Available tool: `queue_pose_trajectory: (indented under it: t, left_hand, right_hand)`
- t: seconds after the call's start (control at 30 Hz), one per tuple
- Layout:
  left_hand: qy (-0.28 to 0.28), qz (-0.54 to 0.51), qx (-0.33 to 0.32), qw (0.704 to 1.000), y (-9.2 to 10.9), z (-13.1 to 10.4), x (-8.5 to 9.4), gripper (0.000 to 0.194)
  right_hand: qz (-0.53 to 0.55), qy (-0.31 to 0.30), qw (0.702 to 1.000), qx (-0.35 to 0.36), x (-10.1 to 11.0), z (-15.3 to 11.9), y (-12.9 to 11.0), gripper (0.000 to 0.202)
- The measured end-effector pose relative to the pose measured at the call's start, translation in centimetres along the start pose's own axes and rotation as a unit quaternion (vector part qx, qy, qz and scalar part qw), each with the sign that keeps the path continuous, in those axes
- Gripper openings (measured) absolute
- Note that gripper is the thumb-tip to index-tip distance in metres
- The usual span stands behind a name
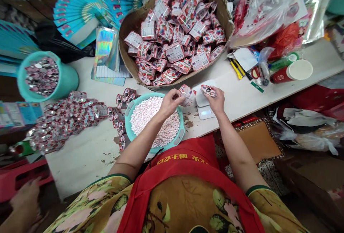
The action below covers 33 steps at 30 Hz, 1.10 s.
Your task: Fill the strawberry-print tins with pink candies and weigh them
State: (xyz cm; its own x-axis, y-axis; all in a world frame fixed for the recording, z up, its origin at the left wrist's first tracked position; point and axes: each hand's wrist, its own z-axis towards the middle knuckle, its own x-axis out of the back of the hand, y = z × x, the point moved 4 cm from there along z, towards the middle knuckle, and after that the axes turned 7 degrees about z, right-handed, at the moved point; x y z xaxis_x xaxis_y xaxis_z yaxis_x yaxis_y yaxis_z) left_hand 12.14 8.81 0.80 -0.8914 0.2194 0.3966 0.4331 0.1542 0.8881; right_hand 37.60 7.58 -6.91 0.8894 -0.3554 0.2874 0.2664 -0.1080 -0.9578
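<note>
My left hand [168, 105] pinches a pink-and-red printed candy packet [187, 95] above the right rim of a turquoise basin. In my right hand [218, 101] is another candy packet [208, 90], its dark opening facing up, over a small white digital scale [205, 112]. Pale pink candy tablets [168, 131] fill the basin [128, 127], partly hidden by my left forearm. Several packets with openings showing [115, 116] stand along the basin's left side. Behind it, a cut-down cardboard box [124, 59] is heaped with strawberry-printed packets [174, 52].
Left are a heap of packets [67, 118] and a turquoise bucket [69, 79] of small packaged pieces. Blue fans [77, 14] stand behind. Right lie yellow cutters [236, 69], a paper cup [285, 75] and plastic bags [268, 14]. Another person's hand [27, 193] shows lower left.
</note>
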Motion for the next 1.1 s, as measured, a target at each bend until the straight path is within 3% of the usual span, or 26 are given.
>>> queue_pose_trajectory:
  t: [0.07,0.13,0.23,0.3,0.4,0.5,0.63,0.73,0.87,1.1]
  left_hand:
    - [0.008,-0.079,0.027,0.996,-0.1,-2.1,0.6,0.03]
    - [0.007,-0.114,0.026,0.993,0.4,-4.0,0.4,0.04]
    - [-0.039,-0.147,0.038,0.988,1.2,-5.9,-0.7,0.047]
    - [-0.062,-0.214,0.091,0.971,1.4,-6.4,-1.5,0.047]
    - [-0.084,-0.373,0.207,0.9,1.0,-6.4,-2.8,0.054]
    - [-0.127,-0.475,0.271,0.828,0.7,-6.2,-4.2,0.054]
    - [-0.128,-0.51,0.314,0.791,-0.1,-6.7,-5.5,0.04]
    - [-0.124,-0.532,0.303,0.781,-0.2,-7.1,-6.0,0.035]
    - [-0.096,-0.506,0.306,0.801,-0.7,-7.3,-5.9,0.026]
    - [-0.112,-0.521,0.302,0.79,-0.3,-7.7,-4.9,0.011]
  right_hand:
    - [-0.011,-0.011,0.999,0.033,-0.4,-0.3,-2.3,0.064]
    - [0.038,-0.07,0.996,0.029,-0.8,-2.4,-4.7,0.075]
    - [0.121,-0.249,0.955,-0.104,-1.7,-7.4,-6.8,0.071]
    - [0.137,-0.299,0.924,-0.197,-1.7,-10.2,-7.5,0.062]
    - [0.141,-0.275,0.92,-0.24,-0.7,-12.2,-8.1,0.058]
    - [0.108,-0.24,0.933,-0.243,0.4,-12.7,-8.5,0.055]
    - [0.066,-0.217,0.939,-0.258,1.5,-13.3,-8.7,0.055]
    - [0.069,-0.22,0.937,-0.261,1.7,-13.7,-8.4,0.058]
    - [0.068,-0.2,0.937,-0.277,1.5,-13.9,-7.4,0.058]
    - [0.097,-0.231,0.937,-0.245,0.8,-14.2,-7.6,0.058]
